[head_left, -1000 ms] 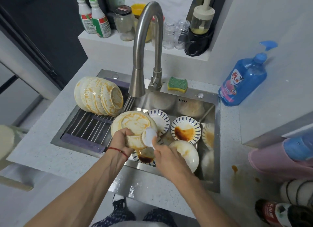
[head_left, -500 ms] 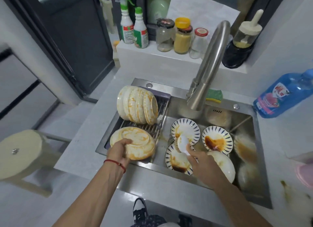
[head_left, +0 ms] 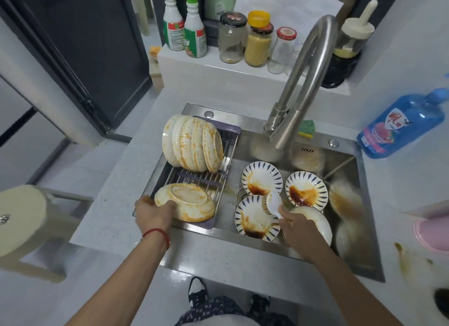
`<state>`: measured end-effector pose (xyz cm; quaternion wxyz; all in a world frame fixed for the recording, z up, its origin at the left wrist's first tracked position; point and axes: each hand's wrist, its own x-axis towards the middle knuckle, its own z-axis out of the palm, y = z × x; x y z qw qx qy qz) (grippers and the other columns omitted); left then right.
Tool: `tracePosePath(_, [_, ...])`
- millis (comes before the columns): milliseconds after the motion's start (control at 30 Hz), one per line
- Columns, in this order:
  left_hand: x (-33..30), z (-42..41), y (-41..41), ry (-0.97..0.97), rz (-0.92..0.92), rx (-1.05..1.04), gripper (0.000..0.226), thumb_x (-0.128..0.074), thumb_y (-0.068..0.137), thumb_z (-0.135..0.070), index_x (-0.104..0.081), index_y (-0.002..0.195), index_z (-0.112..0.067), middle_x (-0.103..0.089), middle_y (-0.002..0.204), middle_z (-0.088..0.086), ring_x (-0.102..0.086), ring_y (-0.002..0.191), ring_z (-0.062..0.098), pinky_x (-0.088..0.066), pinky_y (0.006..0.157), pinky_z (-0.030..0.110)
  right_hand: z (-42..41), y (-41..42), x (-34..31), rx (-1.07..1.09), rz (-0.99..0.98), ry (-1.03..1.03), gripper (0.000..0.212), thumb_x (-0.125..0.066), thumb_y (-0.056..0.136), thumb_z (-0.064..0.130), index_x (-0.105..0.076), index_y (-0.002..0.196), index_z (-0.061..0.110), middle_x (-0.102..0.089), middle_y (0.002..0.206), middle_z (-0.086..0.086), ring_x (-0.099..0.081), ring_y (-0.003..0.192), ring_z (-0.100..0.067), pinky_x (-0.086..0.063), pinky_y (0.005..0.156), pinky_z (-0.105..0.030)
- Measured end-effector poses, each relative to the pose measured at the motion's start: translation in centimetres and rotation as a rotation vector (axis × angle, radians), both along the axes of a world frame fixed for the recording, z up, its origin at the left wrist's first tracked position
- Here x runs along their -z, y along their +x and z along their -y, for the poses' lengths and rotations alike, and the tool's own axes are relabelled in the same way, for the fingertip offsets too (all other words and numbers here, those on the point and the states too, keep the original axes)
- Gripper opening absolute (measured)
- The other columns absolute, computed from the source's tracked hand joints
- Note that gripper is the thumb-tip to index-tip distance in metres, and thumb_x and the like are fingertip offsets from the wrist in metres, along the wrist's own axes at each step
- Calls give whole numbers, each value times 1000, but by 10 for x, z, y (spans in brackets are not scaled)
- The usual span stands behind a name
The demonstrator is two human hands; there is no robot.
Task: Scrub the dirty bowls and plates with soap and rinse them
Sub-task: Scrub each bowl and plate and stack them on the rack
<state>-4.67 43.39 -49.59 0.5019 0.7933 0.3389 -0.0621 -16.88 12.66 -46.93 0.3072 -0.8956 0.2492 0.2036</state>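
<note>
While the left hand point(head_left: 153, 213) curls its grip round an upside-down bowl point(head_left: 185, 201) (cream, smeared orange) on the rack point(head_left: 206, 179), the right hand point(head_left: 295, 222) pinches a white brush point(head_left: 272, 203) above a blue-striped plate point(head_left: 255, 220) streaked with brown sauce in the sink point(head_left: 352, 260).

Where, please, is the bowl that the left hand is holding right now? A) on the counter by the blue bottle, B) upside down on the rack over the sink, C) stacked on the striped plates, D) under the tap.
B: the left hand holds the bowl bottom up on the near end of the rack, apart from the tap.
</note>
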Motion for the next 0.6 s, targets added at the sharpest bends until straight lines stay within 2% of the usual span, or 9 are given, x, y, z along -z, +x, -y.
tracePosePath(33, [-4,2,-2,90,96,48,74,-84,67,-15,-58,136,-7,-63,131,16,-59,122,35,-47,110,47,6,-2,0,21,-8,-5,44,-44,108,29,-47,151,23,-63,133,-13,-62,117,-32,-47,90,-33])
tracePosePath(100, [-12,23,-6,218,264,223,66,-79,66,-5,-63,130,-8,-64,130,13,-57,124,31,-42,113,47,21,-9,2,69,-21,-23,44,-44,108,28,-49,150,20,-62,137,-13,-59,125,-33,-45,101,-39])
tracePosePath(167, [-15,57,-9,200,366,421,53,-73,69,3,-68,120,-11,-65,124,9,-57,119,27,-44,110,46,37,-15,7,129,-45,-20,43,-44,108,27,-49,150,20,-60,140,-14,-57,127,-33,-43,104,-40])
tracePosePath(200, [-17,80,-12,163,356,532,49,-72,71,4,-69,116,-14,-66,122,7,-59,116,27,-47,107,48,45,-19,10,166,-56,-11,43,-43,108,28,-49,150,22,-58,142,-15,-56,127,-34,-42,105,-40])
tracePosePath(267, [-10,124,-13,98,209,738,44,-74,78,2,-70,117,-19,-67,124,3,-62,116,27,-51,105,44,61,-24,13,225,-65,8,44,-45,107,27,-49,150,23,-58,142,-15,-56,126,-35,-44,102,-39])
tracePosePath(333, [11,165,-9,81,-17,915,40,-75,87,-3,-67,124,-17,-65,133,4,-61,122,24,-49,105,32,78,-27,17,259,-73,31,45,-47,106,26,-48,151,22,-57,143,-14,-55,129,-35,-44,102,-37])
tracePosePath(400, [38,196,-5,110,-207,1024,46,-71,92,-6,-59,136,-14,-63,135,7,-61,121,25,-51,102,32,94,-31,24,257,-89,46,46,-48,106,25,-47,151,20,-58,142,-14,-55,129,-35,-44,103,-37])
tracePosePath(500, [77,218,8,266,-383,1067,64,-63,96,-6,-37,154,-10,-60,131,11,-58,120,27,-52,100,33,110,-37,33,269,-98,91,45,-48,105,25,-49,150,20,-64,133,-16,-63,119,-37,-50,96,-40])
tracePosePath(600, [114,231,23,270,-522,1049,80,-61,94,1,-19,161,-11,-52,143,18,-52,134,34,-48,111,39,125,-39,44,280,-78,86,42,-49,106,27,-54,147,22,-68,124,-15,-67,109,-34,-51,91,-38])
